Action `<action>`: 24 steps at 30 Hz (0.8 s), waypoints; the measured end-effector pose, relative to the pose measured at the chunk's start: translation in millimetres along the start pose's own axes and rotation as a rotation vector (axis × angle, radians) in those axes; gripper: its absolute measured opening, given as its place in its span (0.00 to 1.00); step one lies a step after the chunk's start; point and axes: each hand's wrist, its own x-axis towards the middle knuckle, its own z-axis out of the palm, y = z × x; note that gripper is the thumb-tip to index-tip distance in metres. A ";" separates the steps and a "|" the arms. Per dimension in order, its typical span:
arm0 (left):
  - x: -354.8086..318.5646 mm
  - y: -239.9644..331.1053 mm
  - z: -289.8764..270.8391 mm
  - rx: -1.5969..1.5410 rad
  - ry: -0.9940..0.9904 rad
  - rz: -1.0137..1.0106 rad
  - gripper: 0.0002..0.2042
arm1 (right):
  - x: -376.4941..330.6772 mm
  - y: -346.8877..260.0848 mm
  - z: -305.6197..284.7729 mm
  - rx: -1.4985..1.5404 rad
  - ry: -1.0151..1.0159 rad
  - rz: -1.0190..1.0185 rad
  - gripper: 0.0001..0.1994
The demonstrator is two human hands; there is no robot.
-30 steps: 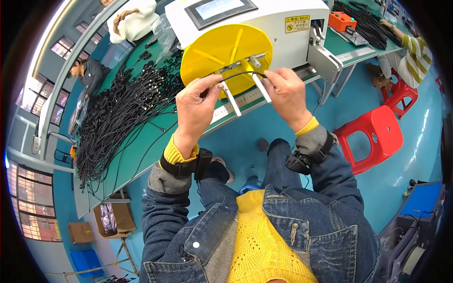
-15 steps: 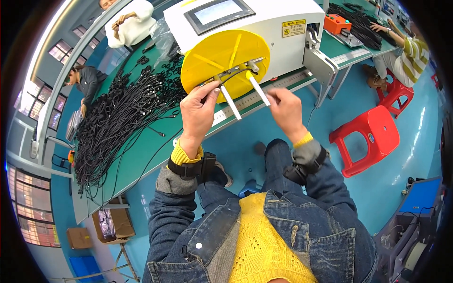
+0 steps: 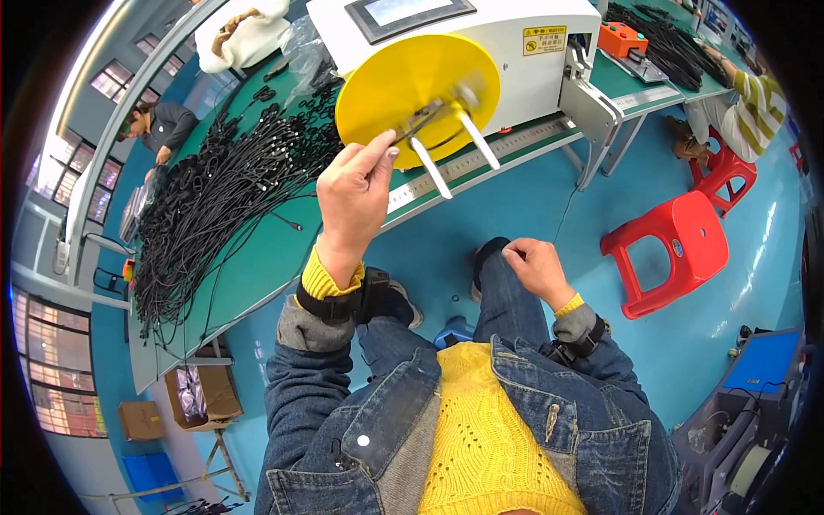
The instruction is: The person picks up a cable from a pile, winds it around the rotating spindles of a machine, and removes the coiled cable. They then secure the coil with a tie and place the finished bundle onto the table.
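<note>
A seated person in a denim jacket and yellow sweater faces a green bench (image 3: 257,257). On it stands a white machine (image 3: 515,51) with a screen on top and a yellow disc (image 3: 403,81) on its front. Two pale pegs (image 3: 455,146) stick out from the disc toward the person, likely so that cable can be wound around them.

The left hand (image 3: 356,193) is raised to the disc. Its thumb and forefinger are closed in a pinch on a thin black cable (image 3: 412,129), which runs from the fingertips up to the pegs at the disc's centre. The pinch seems to keep the cable end in place against the pegs.

The right hand (image 3: 536,266) rests low on the person's right knee, fingers loosely curled, holding nothing that I can see.

Half a second ago both hands were up at the disc, one at each side of the pegs. Now only the left remains there; the right has dropped to the lap. The camera has also tilted, so the machine sits higher and farther right in view.

A big heap of black cables (image 3: 215,189) covers the bench to the left, within easy reach. A red stool (image 3: 669,249) stands on the blue floor at the right. Other people work at benches farther off.
</note>
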 end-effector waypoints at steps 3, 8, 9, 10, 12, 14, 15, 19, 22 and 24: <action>-2.3 10.8 -4.4 0.021 -0.024 0.009 0.09 | -3.3 0.7 -0.2 0.023 -0.033 0.017 0.08; -10.3 20.6 -2.9 -0.040 -0.051 -0.025 0.10 | -8.0 6.6 -1.3 0.014 -0.053 0.051 0.08; -12.2 21.1 -2.4 -0.048 -0.064 -0.038 0.10 | -8.3 6.0 -2.1 0.010 -0.063 0.073 0.08; -14.7 21.0 -1.4 -0.048 -0.066 -0.038 0.10 | -8.4 5.5 -2.9 0.007 -0.073 0.096 0.08; -21.2 18.8 2.1 -0.069 -0.073 -0.051 0.10 | -8.7 6.6 -3.1 0.004 -0.083 0.119 0.09; -27.5 17.4 6.6 -0.077 -0.077 -0.060 0.10 | -9.8 9.5 -2.6 -0.003 -0.093 0.132 0.09; -30.5 17.0 9.5 -0.102 -0.059 -0.071 0.11 | -9.6 10.8 -2.1 -0.007 -0.099 0.138 0.09; -33.6 19.8 22.6 -0.076 -0.037 -0.032 0.14 | -5.5 13.9 -2.0 0.003 -0.057 0.075 0.08; -29.0 26.8 27.1 0.093 -0.059 0.086 0.16 | 12.9 -9.9 -13.5 0.061 0.019 -0.012 0.08; -9.8 43.6 25.1 0.337 -0.135 0.152 0.17 | 28.9 -34.3 -23.6 0.088 0.064 -0.046 0.07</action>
